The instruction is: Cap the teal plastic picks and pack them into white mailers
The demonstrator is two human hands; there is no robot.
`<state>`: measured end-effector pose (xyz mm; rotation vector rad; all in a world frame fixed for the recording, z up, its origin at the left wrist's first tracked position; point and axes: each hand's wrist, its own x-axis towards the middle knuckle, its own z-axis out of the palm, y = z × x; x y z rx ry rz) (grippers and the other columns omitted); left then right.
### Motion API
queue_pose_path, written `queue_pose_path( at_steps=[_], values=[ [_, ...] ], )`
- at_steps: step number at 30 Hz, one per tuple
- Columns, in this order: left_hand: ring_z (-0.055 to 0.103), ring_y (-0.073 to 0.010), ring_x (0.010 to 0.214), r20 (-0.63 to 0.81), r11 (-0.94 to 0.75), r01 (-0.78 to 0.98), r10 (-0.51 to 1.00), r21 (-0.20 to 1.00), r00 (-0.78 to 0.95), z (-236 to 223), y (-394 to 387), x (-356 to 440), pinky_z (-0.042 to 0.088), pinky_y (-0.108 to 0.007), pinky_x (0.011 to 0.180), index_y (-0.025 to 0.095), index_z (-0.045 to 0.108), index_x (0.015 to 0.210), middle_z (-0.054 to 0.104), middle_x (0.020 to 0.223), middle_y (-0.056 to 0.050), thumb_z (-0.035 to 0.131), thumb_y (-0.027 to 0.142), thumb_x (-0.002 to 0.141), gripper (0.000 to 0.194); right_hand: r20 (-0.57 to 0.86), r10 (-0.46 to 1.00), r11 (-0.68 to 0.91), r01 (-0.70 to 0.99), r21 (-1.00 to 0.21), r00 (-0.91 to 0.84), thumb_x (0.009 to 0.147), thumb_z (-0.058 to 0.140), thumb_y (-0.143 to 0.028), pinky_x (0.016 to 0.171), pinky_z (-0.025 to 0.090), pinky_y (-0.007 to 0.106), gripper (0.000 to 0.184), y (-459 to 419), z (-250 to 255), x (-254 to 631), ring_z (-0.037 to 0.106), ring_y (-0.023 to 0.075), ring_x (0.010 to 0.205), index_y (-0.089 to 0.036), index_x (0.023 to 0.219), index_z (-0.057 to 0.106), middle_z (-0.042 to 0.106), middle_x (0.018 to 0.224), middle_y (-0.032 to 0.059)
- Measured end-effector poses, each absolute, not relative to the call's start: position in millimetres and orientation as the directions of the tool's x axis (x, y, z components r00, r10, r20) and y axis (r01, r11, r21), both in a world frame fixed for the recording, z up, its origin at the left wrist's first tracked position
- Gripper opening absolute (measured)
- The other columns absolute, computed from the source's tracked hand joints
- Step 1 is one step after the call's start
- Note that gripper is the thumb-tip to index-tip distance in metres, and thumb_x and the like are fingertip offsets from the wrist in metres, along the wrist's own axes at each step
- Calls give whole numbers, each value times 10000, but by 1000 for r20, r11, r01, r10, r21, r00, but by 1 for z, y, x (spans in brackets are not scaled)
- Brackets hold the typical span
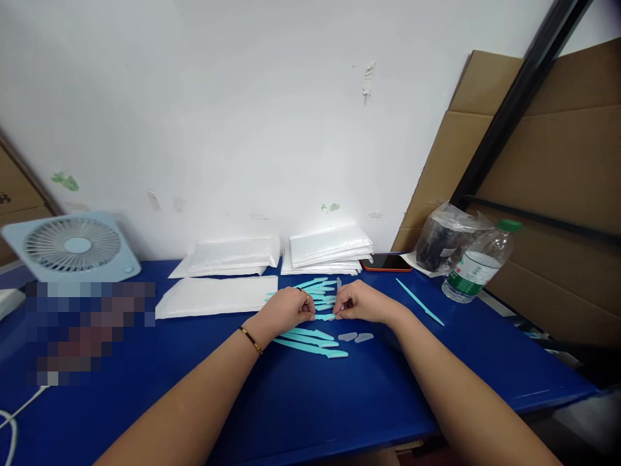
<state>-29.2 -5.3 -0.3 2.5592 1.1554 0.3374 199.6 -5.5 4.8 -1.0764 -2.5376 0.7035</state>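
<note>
On the left of the blue table (310,401) sits a pale blue fan (72,246). Toward the middle, a flat white packet (218,298) lies just beside the left hand (287,308), whose thumb and fingers pinch one teal stick (323,317). Loose teal sticks (313,349) lie to its near and far sides. The held stick bridges the narrow gap between the hands, its left part hidden; the right hand (361,302) closes its fingertips on the right end, where a pale sliver is too small to identify. The step seems to be close work on that tip, calling for a steady left hold and slight right-hand pressure. Two clear pieces (364,337) lie just nearer; farther right, a lone stick (420,302) rests apart.
</note>
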Motion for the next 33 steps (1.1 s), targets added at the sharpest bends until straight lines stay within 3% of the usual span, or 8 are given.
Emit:
queue_pose_path(
  at_steps=[8, 12, 15, 23, 29, 33],
  values=[
    [563, -162, 795, 172, -615, 701, 783, 361, 598, 9, -9, -34, 391, -224, 637, 211, 650, 894, 633, 870, -24, 582, 352, 750, 213, 113, 809, 537, 650, -538, -576, 707, 649, -298, 578, 413, 200, 177, -9, 17, 204, 567, 120, 660, -170, 815, 705, 638, 768, 32],
    [568, -128, 670, -80, -573, 642, 711, 509, 699, 23, -14, -45, 384, -195, 549, 212, 663, 836, 641, 760, 2, 615, 410, 699, 246, -132, 705, 511, 628, -587, -696, 643, 691, -381, 534, 407, 194, 260, -17, 26, 210, 572, 120, 612, -171, 795, 710, 652, 718, 17],
    [555, -115, 601, -177, -539, 672, 698, 508, 694, 25, -16, -46, 361, -190, 500, 209, 670, 776, 645, 696, 14, 626, 386, 676, 208, -214, 690, 479, 659, -580, -691, 637, 687, -369, 511, 401, 188, 257, -18, 23, 209, 577, 117, 578, -166, 792, 707, 656, 670, 7],
    [550, -114, 600, -70, -543, 724, 778, 426, 625, 19, -14, -38, 334, -193, 493, 214, 670, 728, 660, 699, 15, 623, 316, 677, 123, -127, 807, 460, 748, -478, -577, 621, 678, -319, 467, 363, 185, 173, -14, 18, 209, 558, 114, 555, -172, 711, 698, 648, 627, 2],
    [555, -120, 612, -30, -546, 726, 791, 419, 612, 12, -13, -32, 329, -191, 494, 211, 667, 724, 654, 688, 11, 633, 338, 683, 137, -103, 786, 475, 703, -529, -609, 655, 649, -302, 492, 377, 187, 156, -17, 14, 198, 563, 115, 579, -174, 734, 690, 649, 652, 4],
    [563, -116, 629, 22, -564, 705, 788, 430, 616, 3, -11, -24, 349, -191, 527, 205, 661, 728, 652, 685, 12, 612, 302, 716, 109, -22, 814, 495, 713, -497, -581, 689, 621, -279, 498, 363, 191, 126, -15, 9, 190, 548, 111, 581, -177, 733, 682, 634, 652, 4]
  ],
)
